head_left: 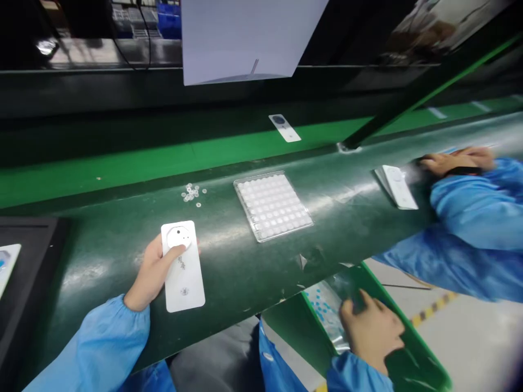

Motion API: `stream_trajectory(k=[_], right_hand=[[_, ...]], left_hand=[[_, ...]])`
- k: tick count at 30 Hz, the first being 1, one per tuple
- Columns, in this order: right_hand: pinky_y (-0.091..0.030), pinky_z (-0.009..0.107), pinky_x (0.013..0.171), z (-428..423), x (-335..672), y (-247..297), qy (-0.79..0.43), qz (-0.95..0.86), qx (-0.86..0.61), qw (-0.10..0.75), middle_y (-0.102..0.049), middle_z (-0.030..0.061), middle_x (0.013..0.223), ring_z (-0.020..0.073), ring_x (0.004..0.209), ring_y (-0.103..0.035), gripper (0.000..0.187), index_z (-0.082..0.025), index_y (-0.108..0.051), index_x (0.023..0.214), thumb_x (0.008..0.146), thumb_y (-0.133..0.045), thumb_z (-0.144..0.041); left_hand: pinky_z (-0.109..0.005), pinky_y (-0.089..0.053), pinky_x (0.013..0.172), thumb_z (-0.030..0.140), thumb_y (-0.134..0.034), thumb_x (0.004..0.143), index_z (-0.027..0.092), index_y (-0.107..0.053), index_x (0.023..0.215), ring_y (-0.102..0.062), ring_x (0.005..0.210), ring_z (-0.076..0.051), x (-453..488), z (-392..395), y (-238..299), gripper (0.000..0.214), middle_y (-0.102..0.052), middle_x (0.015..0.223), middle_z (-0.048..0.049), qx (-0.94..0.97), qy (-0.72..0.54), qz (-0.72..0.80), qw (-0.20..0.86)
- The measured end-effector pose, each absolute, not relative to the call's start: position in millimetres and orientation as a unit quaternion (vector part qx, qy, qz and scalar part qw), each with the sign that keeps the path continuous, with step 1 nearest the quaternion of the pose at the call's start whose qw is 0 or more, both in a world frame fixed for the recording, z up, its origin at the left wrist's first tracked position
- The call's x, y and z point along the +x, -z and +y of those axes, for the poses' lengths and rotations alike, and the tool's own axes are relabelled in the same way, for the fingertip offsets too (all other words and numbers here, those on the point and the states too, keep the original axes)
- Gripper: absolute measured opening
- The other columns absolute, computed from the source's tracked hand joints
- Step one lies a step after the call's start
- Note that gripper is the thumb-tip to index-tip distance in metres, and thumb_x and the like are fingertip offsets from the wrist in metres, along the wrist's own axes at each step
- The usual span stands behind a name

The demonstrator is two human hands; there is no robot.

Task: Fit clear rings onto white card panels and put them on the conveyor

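My left hand (152, 268) is closed on a white phone back cover (184, 280), with the thumb on its front just below the round camera area. The cover has small dark holes in that area and a printed mark near its lower end. Over a green bin (420, 345) at the lower right hovers my right hand (373, 329), its thumb and curved index finger apart, with nothing visible between them. A clear plastic bag with small blue dots (324, 310) lies in the bin beside that hand.
A clear tray of white round pieces (273, 207) lies mid-table, with loose clear rings (191, 193) to its left. Another cover (285, 128) rests on the green ledge. More covers (398, 188) lie near a co-worker's sleeves (482, 201). A black tray (30, 272) sits left.
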State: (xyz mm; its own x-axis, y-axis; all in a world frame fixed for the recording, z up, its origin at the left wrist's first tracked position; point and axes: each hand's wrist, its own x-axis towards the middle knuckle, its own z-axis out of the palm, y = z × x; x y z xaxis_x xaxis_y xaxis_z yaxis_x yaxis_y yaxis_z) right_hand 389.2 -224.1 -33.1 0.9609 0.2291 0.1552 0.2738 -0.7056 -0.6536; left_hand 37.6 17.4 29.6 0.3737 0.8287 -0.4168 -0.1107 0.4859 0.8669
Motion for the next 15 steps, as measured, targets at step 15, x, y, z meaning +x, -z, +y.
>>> stream_trajectory(k=[15], right_hand=[[-0.052, 0.031, 0.078, 38, 229, -13, -0.015, -0.759, -0.627, 0.178, -0.068, 0.0105, 0.1, 0.0217, 0.091, -0.063, 0.021, -0.015, -0.073, 0.107, 0.102, -0.052, -0.018]], left_hand=[[-0.033, -0.062, 0.07, 0.043, -0.086, 0.07, 0.011, -0.065, 0.123, -0.078, 0.09, -0.031, 35, 20, -22, 0.066, -0.079, 0.107, -0.0158, 0.408, -0.342, 0.484, 0.695]])
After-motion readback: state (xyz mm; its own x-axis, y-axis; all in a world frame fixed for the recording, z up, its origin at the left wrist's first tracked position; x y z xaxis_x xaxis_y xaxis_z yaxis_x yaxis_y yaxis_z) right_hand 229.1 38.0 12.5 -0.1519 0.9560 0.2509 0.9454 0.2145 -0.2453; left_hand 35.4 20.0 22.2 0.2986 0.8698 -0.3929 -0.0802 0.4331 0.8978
